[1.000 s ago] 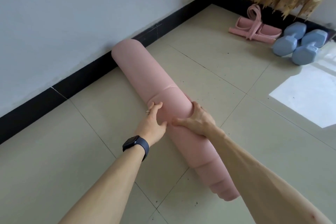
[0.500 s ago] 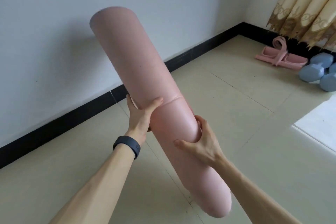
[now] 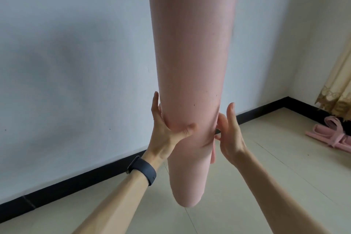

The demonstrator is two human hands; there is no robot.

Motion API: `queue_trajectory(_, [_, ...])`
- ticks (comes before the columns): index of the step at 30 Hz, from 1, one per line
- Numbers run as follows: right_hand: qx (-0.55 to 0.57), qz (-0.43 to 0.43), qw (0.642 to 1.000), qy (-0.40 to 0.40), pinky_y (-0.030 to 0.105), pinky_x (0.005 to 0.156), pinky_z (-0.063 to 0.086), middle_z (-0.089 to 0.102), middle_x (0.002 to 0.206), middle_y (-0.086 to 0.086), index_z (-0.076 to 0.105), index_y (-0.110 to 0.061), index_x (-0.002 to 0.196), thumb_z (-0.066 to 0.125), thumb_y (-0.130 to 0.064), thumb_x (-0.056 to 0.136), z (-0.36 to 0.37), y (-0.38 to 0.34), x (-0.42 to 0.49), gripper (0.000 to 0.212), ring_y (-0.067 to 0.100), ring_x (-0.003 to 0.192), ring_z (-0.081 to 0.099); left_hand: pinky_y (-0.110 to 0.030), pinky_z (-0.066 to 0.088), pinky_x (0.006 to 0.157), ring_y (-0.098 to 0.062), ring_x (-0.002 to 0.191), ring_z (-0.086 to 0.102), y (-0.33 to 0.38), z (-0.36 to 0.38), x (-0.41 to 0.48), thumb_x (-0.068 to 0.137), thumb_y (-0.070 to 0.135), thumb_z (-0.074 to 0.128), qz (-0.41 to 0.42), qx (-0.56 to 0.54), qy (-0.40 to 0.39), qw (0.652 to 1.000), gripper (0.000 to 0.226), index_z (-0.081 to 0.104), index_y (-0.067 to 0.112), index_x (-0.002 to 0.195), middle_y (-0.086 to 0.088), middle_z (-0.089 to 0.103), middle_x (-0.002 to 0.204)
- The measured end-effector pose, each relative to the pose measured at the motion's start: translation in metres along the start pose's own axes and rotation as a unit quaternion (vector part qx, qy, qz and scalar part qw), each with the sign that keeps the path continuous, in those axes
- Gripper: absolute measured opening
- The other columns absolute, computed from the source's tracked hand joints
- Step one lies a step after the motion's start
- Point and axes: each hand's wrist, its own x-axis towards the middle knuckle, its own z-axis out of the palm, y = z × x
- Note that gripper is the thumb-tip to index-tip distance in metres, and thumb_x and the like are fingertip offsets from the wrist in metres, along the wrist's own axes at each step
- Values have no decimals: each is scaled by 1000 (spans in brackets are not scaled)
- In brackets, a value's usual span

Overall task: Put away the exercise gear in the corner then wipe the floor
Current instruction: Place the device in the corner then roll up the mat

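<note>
1. I stand in a plain room of a home: a pale painted wall [image 3: 76, 53], a black skirting board [image 3: 95, 178] and a beige tiled floor [image 3: 266, 157].
2. A fringed cream curtain [image 3: 338, 89] hangs at my right.
3. Pink exercise gear [image 3: 330, 133] lies on the floor beneath the curtain.

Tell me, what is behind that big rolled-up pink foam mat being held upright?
Behind the rolled pink foam mat, gripped by the left hand and right hand, are the pale wall and black baseboard. The strip directly behind the mat is hidden.
</note>
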Motion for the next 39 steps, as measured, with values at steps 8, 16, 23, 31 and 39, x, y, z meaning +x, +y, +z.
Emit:
queue_trajectory(8, [15,-36,998,-52,44,116,33,59,140,-7,48,-35,144,18,-86,86,40,-48,21,83,14,134,50,-30,47,105,3,122,56,52,-24,39,65,59,76,51,-11,64,997,109,14,40,153,15,51,142])
queue_trajectory(16, [6,-68,998,12,43,112,36,59,128,-16,58,-47,120,25,-91,72,54,-85,32,73,15,127,53,-44,38,112,-11,127,52,90,-46,84,64,98,33,-28,-47,99,994,88,51,42,130,12,54,136])
queue_trajectory(23, [-7,-72,997,38,42,109,39,66,124,-12,63,-34,124,50,-93,62,62,-94,42,86,10,119,59,-50,44,107,-23,117,63,75,-39,89,62,80,67,-67,-51,86,993,82,67,22,121,-3,68,124])
queue_trajectory(31, [8,-48,998,39,30,88,40,66,118,-9,69,-19,107,56,-53,67,46,-75,27,54,15,114,58,-28,48,74,-15,78,70,91,-59,97,90,46,57,-147,2,-44,988,36,80,22,77,2,75,88])
queue_trajectory(39, [-30,-3,1000,4,49,99,52,77,99,6,76,-17,103,66,-20,85,32,-111,55,21,26,98,72,-40,51,101,-20,105,69,81,-43,120,80,14,72,-186,69,-62,978,48,63,35,122,2,71,116])
